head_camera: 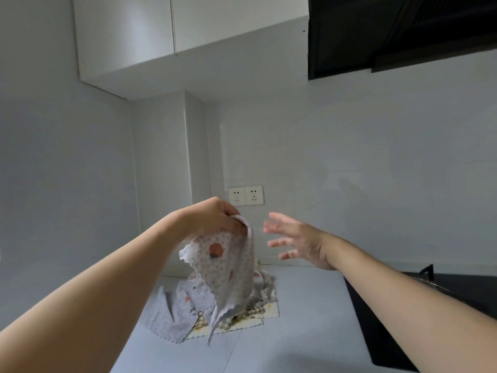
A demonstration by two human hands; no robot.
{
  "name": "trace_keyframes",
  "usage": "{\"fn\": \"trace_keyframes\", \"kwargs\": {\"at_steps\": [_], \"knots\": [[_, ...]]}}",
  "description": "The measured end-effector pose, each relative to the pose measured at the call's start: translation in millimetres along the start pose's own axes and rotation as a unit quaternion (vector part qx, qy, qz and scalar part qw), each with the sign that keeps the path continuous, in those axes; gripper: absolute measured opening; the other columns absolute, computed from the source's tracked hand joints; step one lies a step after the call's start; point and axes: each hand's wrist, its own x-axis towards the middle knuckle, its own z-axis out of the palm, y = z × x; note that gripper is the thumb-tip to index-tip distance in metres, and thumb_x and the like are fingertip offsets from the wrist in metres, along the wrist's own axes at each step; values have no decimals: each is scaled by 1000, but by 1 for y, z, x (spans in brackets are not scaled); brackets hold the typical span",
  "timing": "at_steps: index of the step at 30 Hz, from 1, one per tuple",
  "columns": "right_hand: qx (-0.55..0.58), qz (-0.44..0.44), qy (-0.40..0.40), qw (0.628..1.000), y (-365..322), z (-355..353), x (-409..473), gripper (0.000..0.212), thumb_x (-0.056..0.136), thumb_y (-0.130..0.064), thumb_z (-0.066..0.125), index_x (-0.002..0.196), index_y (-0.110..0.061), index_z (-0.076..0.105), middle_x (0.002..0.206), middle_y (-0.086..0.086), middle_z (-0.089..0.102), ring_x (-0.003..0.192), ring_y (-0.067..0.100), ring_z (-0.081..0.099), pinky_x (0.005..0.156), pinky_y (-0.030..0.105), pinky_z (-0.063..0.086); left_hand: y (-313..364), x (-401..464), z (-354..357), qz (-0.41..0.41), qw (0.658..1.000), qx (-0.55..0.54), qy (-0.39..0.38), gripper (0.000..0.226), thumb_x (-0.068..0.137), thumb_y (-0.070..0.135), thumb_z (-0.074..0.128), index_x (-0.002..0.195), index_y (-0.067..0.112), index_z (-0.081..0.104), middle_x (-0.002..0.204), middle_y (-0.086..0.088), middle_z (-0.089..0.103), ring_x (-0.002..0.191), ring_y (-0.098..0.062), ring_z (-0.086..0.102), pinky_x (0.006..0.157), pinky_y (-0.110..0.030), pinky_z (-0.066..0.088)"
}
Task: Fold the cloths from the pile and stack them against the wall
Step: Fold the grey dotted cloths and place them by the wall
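White wall cupboards (161, 36) mounted upper left, two doors visible. Black hood (390, 33) fixed upper right, just beside cupboards. Double socket (245, 195) on back wall (363, 157), above counter. Grey counter (301, 319) runs to corner. Black hob (376, 332) set into counter at right; dark knob-like part (427, 271) near its rear edge.

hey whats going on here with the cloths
A person is working through a pile of cloths on a grey kitchen counter. The left hand grips one patterned cloth by its top edge and holds it up above the pile, hanging crumpled and not yet folded. The right hand is open beside it, fingers spread, touching nothing. No folded stack shows against the wall so far.
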Motion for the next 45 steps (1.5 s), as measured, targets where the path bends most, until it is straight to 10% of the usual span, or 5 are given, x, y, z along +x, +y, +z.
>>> {"fn": "trace_keyframes", "kwargs": {"at_steps": [5,19,31,38,45], "knots": [[-20,38,-150,988,13,4,11,49,77,-44,67,119,-19,63,108,5,65,94,21,62,87,37,49,1,12,-1,4,998,56,-14,9,78,26,76,70,29,74,71,7,70,66,-8,63,70,-28,55],[-69,11,4,998,35,-11,32,16,69,-13,58,60,-20,47,58,-2,47,47,12,42,45,21,26,-26,41,15,-29,983,174,-42,18,73,34,75,61,25,64,55,12,54,54,-10,49,56,-23,39],[-491,20,92,866,50,-50,37,11,88,-25,60,89,-17,54,90,2,56,76,19,54,61,30,39,-63,34,38,-116,992,23,-37,44,78,43,77,73,2,65,67,-14,56,42,-16,30,41,-20,25],[-201,85,43,975,52,-52,33,16,86,0,49,88,-15,53,87,6,49,78,17,44,62,25,38,-58,31,45,-99,992,-69,-30,51,72,66,67,77,16,72,63,-1,61,51,-16,43,46,-20,28],[-276,105,-21,955,54,-49,24,18,90,-1,52,85,-19,54,85,4,48,73,15,41,55,22,35,-62,22,43,-44,998,-41,-28,22,88,28,70,81,11,58,75,-7,74,55,-13,42,43,-21,28]]}}
